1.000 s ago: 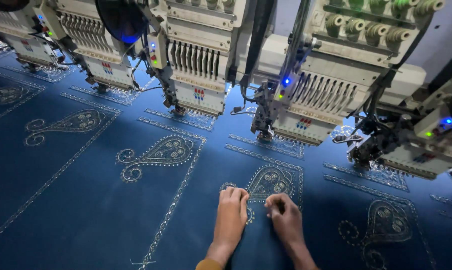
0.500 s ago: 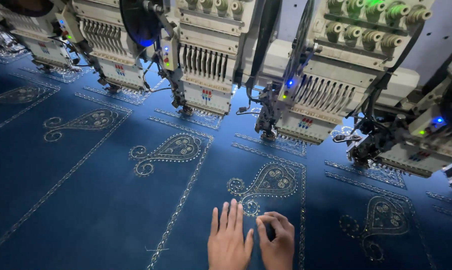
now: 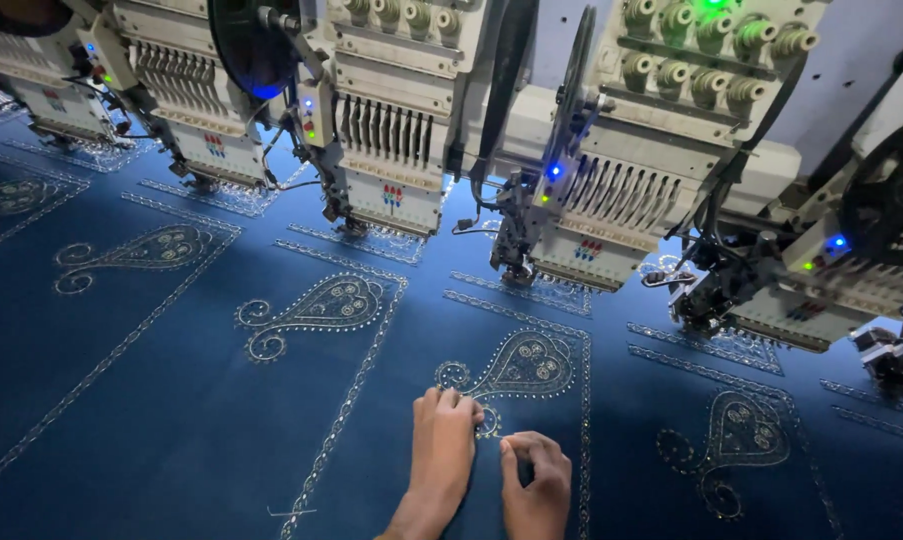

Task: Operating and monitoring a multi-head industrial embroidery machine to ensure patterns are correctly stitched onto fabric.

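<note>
With my left hand (image 3: 443, 450) pressed flat, fingers extended, on the blue fabric (image 3: 171, 400) and my right hand (image 3: 537, 478) pinching at the paisley motif (image 3: 516, 368) tail between them, an abrupt pull risks tearing stitches or puckering the cloth beneath the embroidery head (image 3: 581, 215).

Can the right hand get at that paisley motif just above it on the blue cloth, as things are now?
Probably yes. The right hand rests on the blue cloth just below the paisley motif, with only flat fabric between; the embroidery head sits farther back.

Flat blue cloth (image 3: 171, 420), silver paisley embroidery (image 3: 516, 370)
</note>
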